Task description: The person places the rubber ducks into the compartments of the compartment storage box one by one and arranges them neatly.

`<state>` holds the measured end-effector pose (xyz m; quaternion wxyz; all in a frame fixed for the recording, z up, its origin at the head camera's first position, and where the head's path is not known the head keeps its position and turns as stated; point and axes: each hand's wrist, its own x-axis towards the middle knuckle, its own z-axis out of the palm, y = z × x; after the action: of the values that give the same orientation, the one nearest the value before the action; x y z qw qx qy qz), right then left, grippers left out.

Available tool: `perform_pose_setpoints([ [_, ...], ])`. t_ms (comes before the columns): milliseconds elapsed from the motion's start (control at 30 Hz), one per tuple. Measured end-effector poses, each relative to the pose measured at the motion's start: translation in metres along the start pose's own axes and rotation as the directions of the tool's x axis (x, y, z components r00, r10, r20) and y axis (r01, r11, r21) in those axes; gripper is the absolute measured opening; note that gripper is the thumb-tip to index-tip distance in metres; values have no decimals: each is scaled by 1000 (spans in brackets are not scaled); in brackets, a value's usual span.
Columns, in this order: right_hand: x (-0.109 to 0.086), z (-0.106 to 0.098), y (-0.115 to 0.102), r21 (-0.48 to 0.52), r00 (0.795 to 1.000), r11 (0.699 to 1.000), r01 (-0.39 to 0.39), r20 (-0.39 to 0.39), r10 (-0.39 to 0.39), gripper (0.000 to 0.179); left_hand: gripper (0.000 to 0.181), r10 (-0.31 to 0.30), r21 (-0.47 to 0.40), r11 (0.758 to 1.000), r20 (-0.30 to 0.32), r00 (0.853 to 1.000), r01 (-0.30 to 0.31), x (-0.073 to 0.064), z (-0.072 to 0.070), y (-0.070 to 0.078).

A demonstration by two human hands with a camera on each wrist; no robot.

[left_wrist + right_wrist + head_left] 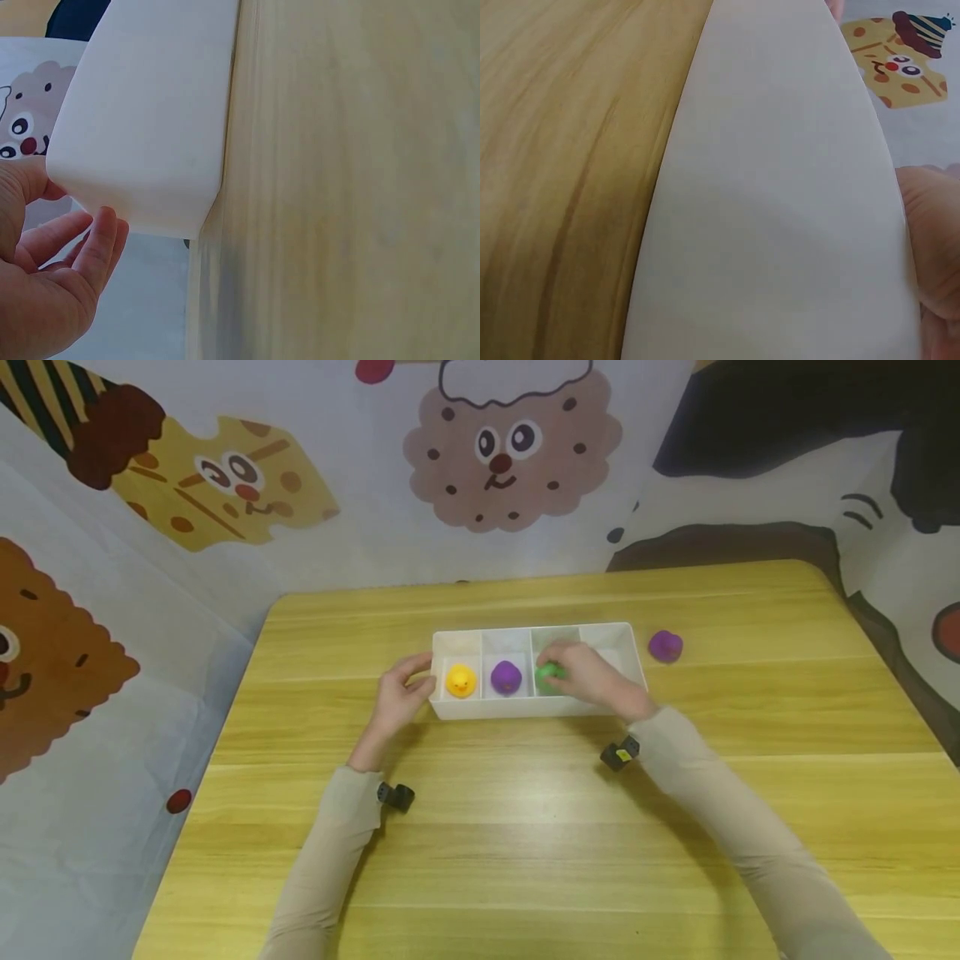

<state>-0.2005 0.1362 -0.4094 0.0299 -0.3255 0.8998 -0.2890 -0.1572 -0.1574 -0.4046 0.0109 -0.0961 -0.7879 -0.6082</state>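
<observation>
A white box [487, 708] with a row of compartments sits on the table. At its left end, my left hand [401, 695] grips the rim; the left wrist view has the thumb at the rim and the fingertips against the outer end wall. In the leftmost compartment is a yellow rubber duck [461, 681], and beside it a purple duck [506, 678]. My right hand [588, 674] reaches over the front wall into the third compartment, its fingers pinching a green duck [550, 680] that they partly cover. In the right wrist view the box wall hides most of this hand.
Another purple duck [666, 647] lies on the wooden table [480, 843], just right of the box. Behind the table hangs a white cloth [367, 527] printed with cartoon food. My right forearm crosses in front of the box's right end.
</observation>
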Motion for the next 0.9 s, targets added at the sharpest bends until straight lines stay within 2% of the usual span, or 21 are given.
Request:
perform_pose_setpoints([
  [67,0,0,-1,-11,1000,1000,-2,2,2,21,38,4,-2,1000,-2,1000,-4,1,0,-3],
  [200,1,-2,-3,-27,1000,1000,-11,21,11,19,38,9,-5,1000,-17,1000,-9,5,-1,-20],
  [333,2,-4,-7,-37,996,998,-54,66,56,15,39,9,-1,1000,-25,1000,-9,8,-1,-32],
  [567,4,-7,-8,-65,989,995,-80,117,87,15,38,21,-4,1000,7,1000,-21,0,0,-3],
  [733,4,-9,-4,-30,990,996,-84,113,87,20,38,20,6,1000,1,1000,-20,0,0,-1],
  [900,3,-16,2,2,997,998,-67,39,67,28,38,13,-1,1000,-3,1000,-13,1,0,-3],
])
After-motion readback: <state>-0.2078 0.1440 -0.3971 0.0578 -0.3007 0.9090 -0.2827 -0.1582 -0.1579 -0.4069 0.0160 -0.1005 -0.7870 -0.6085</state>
